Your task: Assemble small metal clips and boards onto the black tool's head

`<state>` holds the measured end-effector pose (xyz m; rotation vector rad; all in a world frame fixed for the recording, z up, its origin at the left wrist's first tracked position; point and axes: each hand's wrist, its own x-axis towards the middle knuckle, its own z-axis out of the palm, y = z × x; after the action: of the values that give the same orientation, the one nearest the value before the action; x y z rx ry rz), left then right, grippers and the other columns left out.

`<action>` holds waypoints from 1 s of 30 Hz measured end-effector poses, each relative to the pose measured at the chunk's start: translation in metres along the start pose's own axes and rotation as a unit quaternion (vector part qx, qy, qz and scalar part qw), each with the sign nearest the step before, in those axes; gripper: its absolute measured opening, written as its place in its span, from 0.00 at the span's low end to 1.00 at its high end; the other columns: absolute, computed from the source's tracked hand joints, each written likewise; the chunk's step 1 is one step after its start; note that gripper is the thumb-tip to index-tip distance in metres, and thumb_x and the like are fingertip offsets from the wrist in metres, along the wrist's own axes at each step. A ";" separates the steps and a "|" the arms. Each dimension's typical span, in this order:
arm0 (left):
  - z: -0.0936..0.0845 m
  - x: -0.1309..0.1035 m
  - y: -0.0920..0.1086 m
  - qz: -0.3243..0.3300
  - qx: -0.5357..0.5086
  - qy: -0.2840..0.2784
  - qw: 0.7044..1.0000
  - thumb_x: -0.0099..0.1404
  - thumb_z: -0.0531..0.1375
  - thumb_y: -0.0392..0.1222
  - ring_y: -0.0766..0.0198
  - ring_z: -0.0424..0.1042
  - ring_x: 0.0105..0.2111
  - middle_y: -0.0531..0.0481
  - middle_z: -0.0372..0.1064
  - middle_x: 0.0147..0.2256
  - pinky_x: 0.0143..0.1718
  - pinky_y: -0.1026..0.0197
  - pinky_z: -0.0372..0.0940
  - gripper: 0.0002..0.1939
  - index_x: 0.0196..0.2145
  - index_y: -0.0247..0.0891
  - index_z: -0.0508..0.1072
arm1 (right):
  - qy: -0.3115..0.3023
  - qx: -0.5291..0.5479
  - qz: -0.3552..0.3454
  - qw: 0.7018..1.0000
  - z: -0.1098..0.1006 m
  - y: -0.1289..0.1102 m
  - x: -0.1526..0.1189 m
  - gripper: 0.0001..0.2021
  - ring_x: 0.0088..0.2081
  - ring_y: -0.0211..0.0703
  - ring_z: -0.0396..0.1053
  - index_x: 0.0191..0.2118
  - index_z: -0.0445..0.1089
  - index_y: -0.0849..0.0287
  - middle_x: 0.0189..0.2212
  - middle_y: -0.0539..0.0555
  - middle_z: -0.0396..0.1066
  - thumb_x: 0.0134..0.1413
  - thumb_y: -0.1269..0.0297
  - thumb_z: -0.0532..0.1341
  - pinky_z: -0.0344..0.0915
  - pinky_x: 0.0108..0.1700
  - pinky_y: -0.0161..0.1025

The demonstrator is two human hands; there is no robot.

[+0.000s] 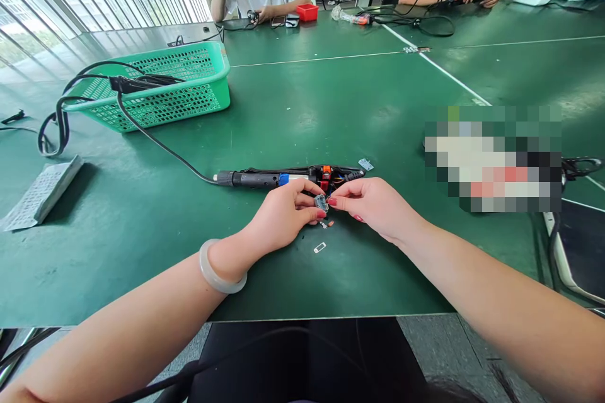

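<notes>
Between the thumb and fingers of my left hand is a small grey-blue part, perhaps plastic or metal; its exact kind is too small to tell. My right hand is closed in a pinch at the right edge of this part, and what lies between those fingertips is hidden. Just behind both hands lies a black corded electric tool with a blue band and an orange piece. A similar grey-blue piece rests beyond my right hand. Below my fingers are tiny bits and a small white rectangular frame.
A green perforated basket with black cable stands back left. A wrapped packet lies at the left, a blurred-out object at the right. Two people sit across the green table, near a red box.
</notes>
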<state>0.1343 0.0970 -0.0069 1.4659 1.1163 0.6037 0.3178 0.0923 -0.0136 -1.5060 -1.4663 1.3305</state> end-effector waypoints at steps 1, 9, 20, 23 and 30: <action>0.000 0.001 0.000 -0.004 -0.002 -0.002 1.000 0.56 0.62 0.33 0.66 0.74 0.27 0.54 0.75 0.26 0.34 0.61 0.68 0.12 0.39 0.39 0.67 | 0.000 -0.005 -0.006 1.000 0.001 0.000 0.000 0.11 0.19 0.31 0.52 0.27 0.76 0.59 0.16 0.45 0.63 0.42 0.56 0.67 0.49 0.24 0.36; 0.002 0.001 0.000 0.004 0.008 0.003 1.000 0.56 0.63 0.36 0.66 0.74 0.28 0.55 0.74 0.24 0.34 0.62 0.66 0.12 0.39 0.38 0.67 | 0.010 -0.051 -0.045 0.998 0.003 0.003 0.001 0.10 0.20 0.32 0.56 0.26 0.76 0.59 0.19 0.48 0.69 0.44 0.56 0.66 0.51 0.25 0.36; 0.005 0.004 0.001 -0.020 -0.066 0.020 0.997 0.55 0.63 0.30 0.65 0.76 0.26 0.56 0.72 0.20 0.32 0.63 0.67 0.12 0.36 0.35 0.66 | -0.007 -0.076 -0.044 0.996 0.001 0.001 -0.001 0.12 0.19 0.34 0.57 0.31 0.78 0.57 0.15 0.47 0.65 0.48 0.54 0.63 0.52 0.25 0.36; 0.006 0.004 0.001 -0.020 -0.068 0.021 0.997 0.55 0.63 0.30 0.65 0.76 0.26 0.57 0.72 0.20 0.33 0.63 0.67 0.12 0.36 0.36 0.65 | -0.007 -0.077 -0.051 0.996 0.000 0.002 0.000 0.11 0.19 0.34 0.57 0.30 0.78 0.56 0.16 0.47 0.65 0.49 0.55 0.63 0.52 0.25 0.37; 0.006 0.005 -0.002 -0.005 -0.077 0.005 0.997 0.56 0.64 0.31 0.64 0.76 0.28 0.53 0.75 0.24 0.34 0.61 0.68 0.13 0.37 0.37 0.65 | 0.005 -0.038 -0.034 0.999 0.000 0.001 -0.001 0.12 0.20 0.34 0.58 0.30 0.78 0.58 0.16 0.47 0.66 0.46 0.55 0.64 0.53 0.25 0.37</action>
<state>0.1413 0.0983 -0.0114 1.3251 1.0604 0.6767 0.3184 0.0914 -0.0142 -1.4952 -1.5617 1.2383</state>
